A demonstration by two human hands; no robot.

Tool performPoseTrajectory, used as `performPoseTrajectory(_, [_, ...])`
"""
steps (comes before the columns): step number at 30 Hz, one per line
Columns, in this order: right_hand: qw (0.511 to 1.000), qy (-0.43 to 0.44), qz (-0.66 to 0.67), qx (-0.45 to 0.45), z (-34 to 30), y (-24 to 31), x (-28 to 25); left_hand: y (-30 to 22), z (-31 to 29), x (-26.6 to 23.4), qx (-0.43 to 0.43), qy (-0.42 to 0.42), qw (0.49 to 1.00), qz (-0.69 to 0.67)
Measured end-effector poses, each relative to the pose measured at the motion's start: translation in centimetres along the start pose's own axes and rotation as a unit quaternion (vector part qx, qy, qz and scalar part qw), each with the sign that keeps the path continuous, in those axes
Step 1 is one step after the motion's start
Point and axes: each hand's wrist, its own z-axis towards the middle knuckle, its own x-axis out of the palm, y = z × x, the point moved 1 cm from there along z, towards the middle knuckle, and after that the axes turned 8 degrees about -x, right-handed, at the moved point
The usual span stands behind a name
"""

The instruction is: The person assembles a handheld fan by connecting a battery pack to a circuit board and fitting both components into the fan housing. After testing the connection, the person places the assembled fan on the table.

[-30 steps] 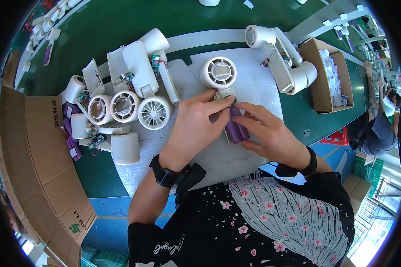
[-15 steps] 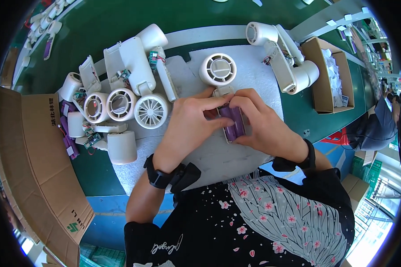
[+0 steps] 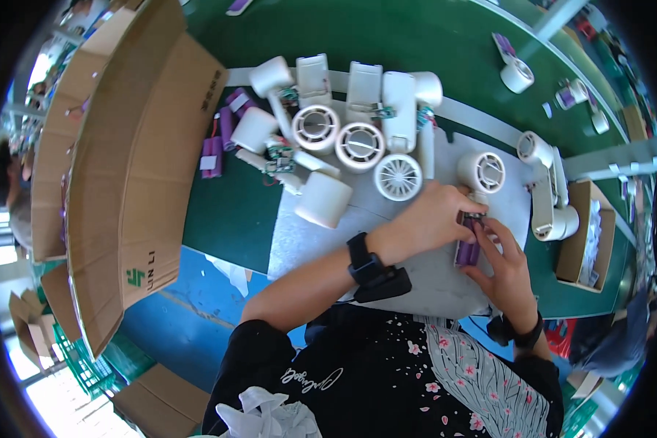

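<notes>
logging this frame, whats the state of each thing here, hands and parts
left hand: gripping the top of the purple battery pack
right hand: holding the pack from below
purple battery pack: held between both hands, above the grey mat
grey mat: flat on the green table
small cardboard box: open
large cardboard box: open, flaps spread
</notes>
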Motion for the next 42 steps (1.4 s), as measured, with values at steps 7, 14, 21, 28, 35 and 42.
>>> performPoseTrajectory(7, [0.999,0.003,-0.026,0.042,-0.9,1.3,0.5,-0.5,-1.7,1.5,0.053,-0.035,0.998,0.020])
performPoseTrajectory(14, [0.965,-0.153,-0.169,0.126,8.6,-4.8,-1.5,-6.6,-4.8,-3.6,0.042,0.069,0.995,0.061])
performPoseTrajectory(21, [0.986,-0.041,0.100,0.128,11.5,-1.9,-2.5,-2.7,-10.9,-18.9,-0.236,-0.420,0.871,0.097])
performPoseTrajectory(28, [0.950,-0.026,0.240,0.198,14.3,-1.5,1.5,4.0,-11.3,-23.6,-0.362,-0.439,0.785,0.245])
performPoseTrajectory(35, [0.930,-0.217,0.274,0.110,9.9,-3.7,0.2,3.3,-10.8,-23.5,-0.359,-0.424,0.808,0.194])
performPoseTrajectory(42, [0.978,-0.130,-0.142,0.084,2.2,-1.6,-1.3,-2.4,-12.2,-20.1,-0.129,-0.565,0.809,0.102])
